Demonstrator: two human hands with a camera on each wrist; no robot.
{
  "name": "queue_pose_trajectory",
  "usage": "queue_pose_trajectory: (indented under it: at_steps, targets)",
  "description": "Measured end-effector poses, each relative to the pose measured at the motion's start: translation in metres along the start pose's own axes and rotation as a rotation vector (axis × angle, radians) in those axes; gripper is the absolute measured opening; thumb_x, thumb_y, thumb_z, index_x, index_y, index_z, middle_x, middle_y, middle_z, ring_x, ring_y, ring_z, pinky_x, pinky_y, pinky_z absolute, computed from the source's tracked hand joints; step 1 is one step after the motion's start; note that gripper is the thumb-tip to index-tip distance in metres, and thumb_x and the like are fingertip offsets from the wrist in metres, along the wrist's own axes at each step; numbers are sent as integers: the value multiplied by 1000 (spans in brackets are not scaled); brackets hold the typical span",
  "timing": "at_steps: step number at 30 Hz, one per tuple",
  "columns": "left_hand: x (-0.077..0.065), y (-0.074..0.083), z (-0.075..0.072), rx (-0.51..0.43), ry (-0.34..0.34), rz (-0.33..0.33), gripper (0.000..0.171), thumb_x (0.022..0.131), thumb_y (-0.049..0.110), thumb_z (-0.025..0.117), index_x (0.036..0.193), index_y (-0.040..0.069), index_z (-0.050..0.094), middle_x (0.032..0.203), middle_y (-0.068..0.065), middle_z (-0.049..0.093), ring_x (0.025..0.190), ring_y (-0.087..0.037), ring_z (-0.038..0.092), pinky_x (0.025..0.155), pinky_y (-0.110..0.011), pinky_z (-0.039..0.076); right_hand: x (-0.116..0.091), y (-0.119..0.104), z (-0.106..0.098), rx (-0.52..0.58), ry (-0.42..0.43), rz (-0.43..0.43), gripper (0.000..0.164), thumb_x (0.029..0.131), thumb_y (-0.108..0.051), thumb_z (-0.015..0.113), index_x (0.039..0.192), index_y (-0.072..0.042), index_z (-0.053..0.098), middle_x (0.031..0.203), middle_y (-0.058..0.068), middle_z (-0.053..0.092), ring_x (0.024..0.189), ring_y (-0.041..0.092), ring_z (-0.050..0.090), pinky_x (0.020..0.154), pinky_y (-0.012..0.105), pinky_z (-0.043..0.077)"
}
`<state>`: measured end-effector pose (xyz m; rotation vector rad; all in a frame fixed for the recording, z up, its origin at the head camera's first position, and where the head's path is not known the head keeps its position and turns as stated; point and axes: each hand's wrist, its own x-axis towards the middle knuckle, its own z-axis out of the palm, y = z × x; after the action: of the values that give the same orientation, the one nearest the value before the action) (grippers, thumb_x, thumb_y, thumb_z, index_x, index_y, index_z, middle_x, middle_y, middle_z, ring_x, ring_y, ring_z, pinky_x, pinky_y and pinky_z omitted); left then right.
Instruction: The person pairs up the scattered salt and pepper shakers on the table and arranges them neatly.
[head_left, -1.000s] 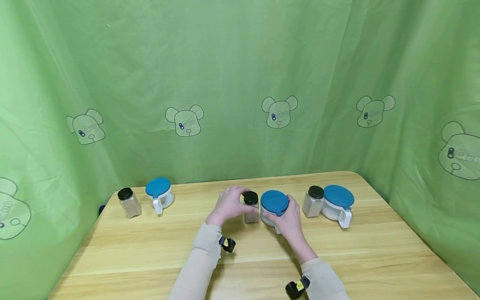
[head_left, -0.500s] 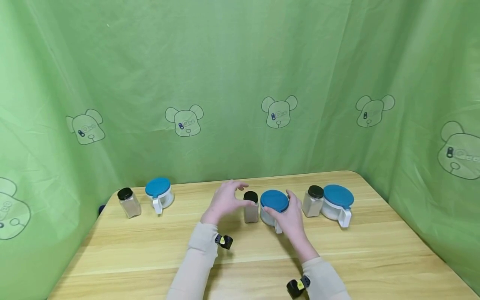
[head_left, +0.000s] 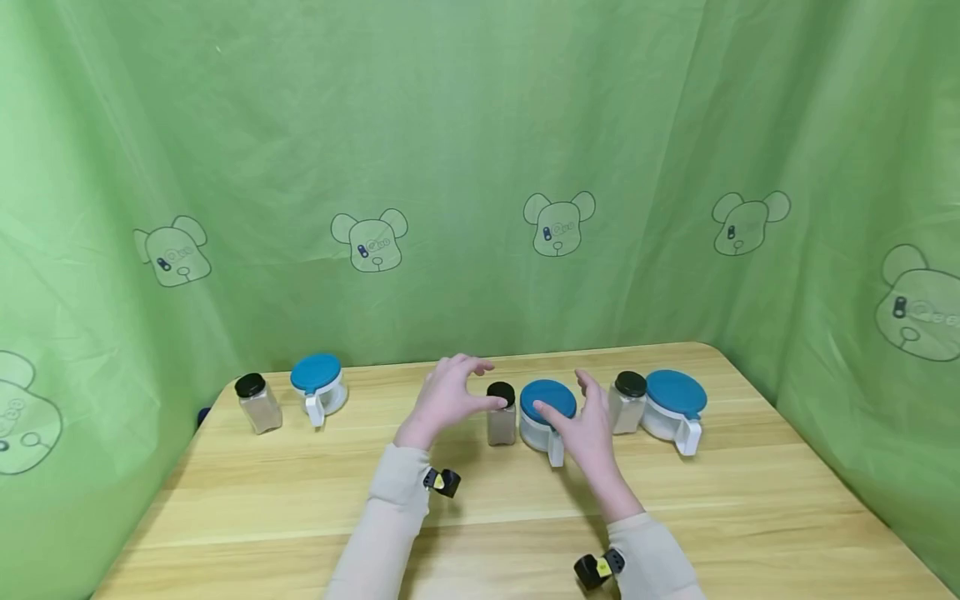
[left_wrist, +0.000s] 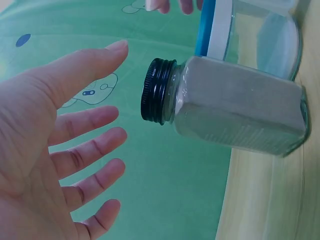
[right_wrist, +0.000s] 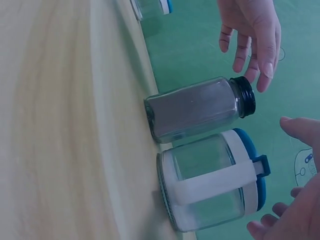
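A square glass jar with a black lid (head_left: pixel 501 423) stands upright at the middle of the table, filled with pale powder. Just left of it my left hand (head_left: pixel 444 402) hovers with spread fingers; in the left wrist view a gap separates the hand (left_wrist: pixel 65 135) from the jar (left_wrist: pixel 235 105). Beside that jar is a round glass pot (right_wrist: pixel 210 180) with a blue lid (head_left: pixel 546 398) and white handle. My right hand (head_left: pixel 588 429) is spread above and right of this pot, and the right wrist view shows its fingers apart from the lid.
Another black-lidded jar (head_left: pixel 627 408) and blue-lidded pot (head_left: pixel 667 421) stand close together on the right. A similar jar (head_left: pixel 260 408) and pot (head_left: pixel 318 392) stand at the far left. Green curtains (head_left: pixel 450 125) rise behind the wooden table (head_left: pixel 300 500).
Both hands have let go: the left drew back leftward from the jar, and the right lifted off the pot with its fingers spreading. The jar and pot stay in place.
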<state>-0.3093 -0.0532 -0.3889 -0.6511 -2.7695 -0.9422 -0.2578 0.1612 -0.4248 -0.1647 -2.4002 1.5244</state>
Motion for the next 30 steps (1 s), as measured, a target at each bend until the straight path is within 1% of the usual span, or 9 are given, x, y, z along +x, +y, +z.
queue_pose_trajectory:
  at_steps: [4,6,11,14,16,20,24,27,30]
  targets:
    - [-5,0,-4,36,11,14,60,76,52,78,127,23,63,119,-1,65,113,-23,53,99,-44,40,-2,-4,-3,35,8,-19,87,84,-30,77,151,-5,27,153,22,31,141,37,30,116,52,29]
    - [-8,1,-7,52,27,32,59,77,52,77,126,23,64,118,-1,65,112,-23,53,99,-44,40,-3,-5,-3,50,15,-36,85,85,-29,76,150,-4,28,151,22,33,140,37,32,115,52,31]
    - [-17,-1,-16,114,90,95,54,81,53,73,124,20,66,113,0,67,108,-22,55,93,-43,42,-3,-5,-4,124,31,-96,78,88,-25,73,150,-5,30,148,19,37,138,35,37,113,50,35]
    - [-24,-5,-22,163,123,126,52,83,53,70,123,19,66,112,1,67,107,-21,56,91,-42,43,-4,-7,-4,166,35,-122,75,89,-24,72,149,-6,30,147,17,38,138,33,38,114,49,35]
    - [-29,-8,-26,194,142,145,51,84,53,69,121,19,67,111,1,67,106,-21,56,90,-42,44,-5,-9,-4,176,41,-138,73,90,-23,71,149,-7,32,147,16,40,138,32,38,114,48,35]
    - [-37,-14,-33,244,173,172,48,86,53,67,120,19,67,111,1,68,105,-21,57,90,-42,45,-7,-13,-4,156,62,-191,69,89,-21,71,146,-5,36,145,17,42,136,33,40,112,50,37]
    - [-45,-20,-38,267,198,194,46,86,49,69,118,17,68,113,-1,68,106,-23,59,90,-45,46,-10,-17,-2,112,79,-274,64,89,-17,72,143,-2,41,141,21,44,132,34,42,107,55,39]
    - [-49,-25,-41,288,210,197,44,86,48,69,118,17,67,118,-2,68,111,-24,59,92,-48,47,-12,-20,0,90,83,-318,61,88,-16,72,141,-4,43,140,20,44,131,33,41,106,55,39]
    - [-54,-31,-44,304,212,185,43,87,48,68,119,18,67,120,-2,67,115,-25,59,93,-49,47,-14,-23,4,74,80,-337,60,88,-16,72,141,-7,45,141,18,44,133,33,41,108,54,38]
